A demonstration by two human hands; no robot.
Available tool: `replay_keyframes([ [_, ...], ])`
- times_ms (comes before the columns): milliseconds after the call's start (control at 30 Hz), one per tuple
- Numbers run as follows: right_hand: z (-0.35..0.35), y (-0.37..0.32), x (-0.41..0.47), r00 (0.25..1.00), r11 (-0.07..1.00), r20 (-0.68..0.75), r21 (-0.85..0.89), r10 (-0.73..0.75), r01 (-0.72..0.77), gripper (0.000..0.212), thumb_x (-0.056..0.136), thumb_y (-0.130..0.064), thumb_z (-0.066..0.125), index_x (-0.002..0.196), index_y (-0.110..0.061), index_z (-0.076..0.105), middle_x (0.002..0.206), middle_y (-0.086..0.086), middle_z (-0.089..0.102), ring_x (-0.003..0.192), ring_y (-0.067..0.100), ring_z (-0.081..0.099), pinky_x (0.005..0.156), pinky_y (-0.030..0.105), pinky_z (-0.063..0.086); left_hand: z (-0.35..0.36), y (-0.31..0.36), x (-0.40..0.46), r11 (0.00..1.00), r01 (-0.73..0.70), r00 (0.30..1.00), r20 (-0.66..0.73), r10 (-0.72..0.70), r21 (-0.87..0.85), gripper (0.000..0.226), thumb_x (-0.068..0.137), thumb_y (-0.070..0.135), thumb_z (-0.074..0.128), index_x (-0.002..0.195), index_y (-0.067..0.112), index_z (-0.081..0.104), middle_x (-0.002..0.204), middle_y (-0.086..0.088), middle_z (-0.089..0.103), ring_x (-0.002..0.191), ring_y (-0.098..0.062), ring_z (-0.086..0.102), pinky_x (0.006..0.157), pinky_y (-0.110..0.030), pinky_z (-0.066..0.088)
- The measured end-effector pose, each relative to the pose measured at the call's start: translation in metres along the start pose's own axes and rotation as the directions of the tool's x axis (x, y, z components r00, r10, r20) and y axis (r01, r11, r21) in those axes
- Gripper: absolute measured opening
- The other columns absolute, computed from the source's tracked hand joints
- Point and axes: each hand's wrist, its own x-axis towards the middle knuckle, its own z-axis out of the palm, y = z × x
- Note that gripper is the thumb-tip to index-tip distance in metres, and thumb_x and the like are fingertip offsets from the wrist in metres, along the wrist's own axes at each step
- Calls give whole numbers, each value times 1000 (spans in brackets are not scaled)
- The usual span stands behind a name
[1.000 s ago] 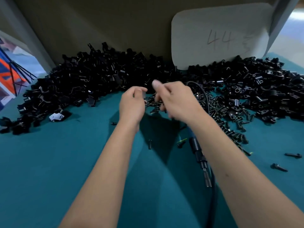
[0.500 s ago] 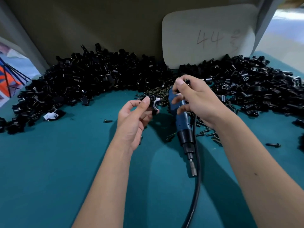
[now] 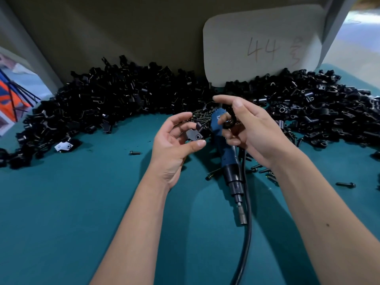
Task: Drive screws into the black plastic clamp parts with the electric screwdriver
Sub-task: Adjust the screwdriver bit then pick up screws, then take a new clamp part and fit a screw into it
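While both hands (image 3: 176,145) pinch clamp parts (image 3: 195,134), black heaps (image 3: 115,101) ring teal tabletop (image 3: 72,212) (cardboard-backed).

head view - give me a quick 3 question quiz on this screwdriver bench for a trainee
1. True or false: the electric screwdriver stands upright in a holder.
2. What does the left hand hold? A) a screw B) a black clamp part C) the cable
3. Fill in: the number handwritten on the card at the back is ____.

Key
1. False: it lies on the teal table, bit end toward the camera.
2. B: the fingers hold a black clamp part with a round hole facing the camera; the right hand holds a second black clamp part.
3. 44
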Motion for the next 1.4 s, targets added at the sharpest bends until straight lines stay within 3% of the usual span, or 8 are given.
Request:
replay_keyframes([
  [233, -1, 6, 3, 1000, 1000, 7, 0, -18, 18, 27, 108, -17, 54, 132, -18, 67, 96, 12, 66, 72, 20, 58, 61, 26, 45, 5, -4, -1, 998, -20, 999, -40, 23, 57, 51, 71, -7, 82, 115, 15, 69, 100, 0, 71, 101, -20, 64, 100, -44, 55],
  [367, -2, 8, 5, 991, 987, -109, -147, -78, 62, 17, 107, -27, 58, 111, -14, 69, 76, 7, 70, 52, 16, 46, 47, 21, 39, 11, -3, 1, 998, 38, 997, -76, -34, 48, 20, 105, 13, 58, 120, 19, 70, 86, -6, 71, 76, -18, 68, 67, -27, 58],
  [467, -3, 11, 4, 994, 988, -59, -128, -90, 82, 16, 105, -19, 62, 117, -13, 71, 87, 9, 71, 58, 18, 55, 46, 22, 39, 12, -3, 1, 993, 69, 986, -158, -54, 94, 29, 111, 23, 46, 111, 25, 75, 68, 0, 60, 57, -12, 56, 50, -21, 45],
  [733, -1, 14, 4, 976, 940, 29, -264, -216, 216, 36, 89, -2, 79, 118, -25, 75, 81, -5, 74, 67, 19, 65, 64, 27, 55, 9, 8, -1, 843, 265, 952, -10, -305, -467, 21, 93, 18, 66, 97, 2, 79, 96, -19, 71, 76, -21, 66, 64, -23, 56],
  [867, -2, 14, 5, 965, 905, 20, -344, -260, 251, 36, 84, -10, 85, 115, -27, 78, 93, -12, 74, 71, 15, 68, 71, 29, 58, 6, 6, -3, 927, 248, 968, 42, -247, -282, 34, 80, 23, 79, 110, 7, 79, 99, -12, 73, 77, -15, 65, 66, -19, 56],
  [1000, -2, 17, 5, 971, 930, 25, -284, -236, 233, 33, 82, -15, 84, 113, -26, 76, 96, 3, 75, 73, 31, 69, 69, 34, 57, 8, 4, -5, 967, 235, 969, 97, -226, -96, 39, 92, 34, 69, 131, 28, 68, 92, -8, 70, 73, -15, 64, 65, -20, 55],
  [1200, 8, 21, 5, 971, 947, 83, -218, -225, 238, 29, 88, -7, 79, 111, -24, 76, 91, 6, 77, 77, 31, 75, 61, 26, 56, 15, 5, -4, 983, 180, 984, 12, -180, -41, 17, 109, 21, 49, 110, 18, 66, 74, -4, 65, 53, -13, 54, 45, -17, 40],
  [1400, 31, 32, 7, 965, 942, -42, -232, -258, 242, 28, 90, -6, 79, 113, -22, 74, 83, -5, 70, 62, 23, 70, 55, 29, 55, 15, 6, -1, 992, 47, 990, -140, -31, 115, 24, 108, 13, 51, 94, 17, 70, 80, -5, 70, 63, -16, 64, 48, -22, 45],
])
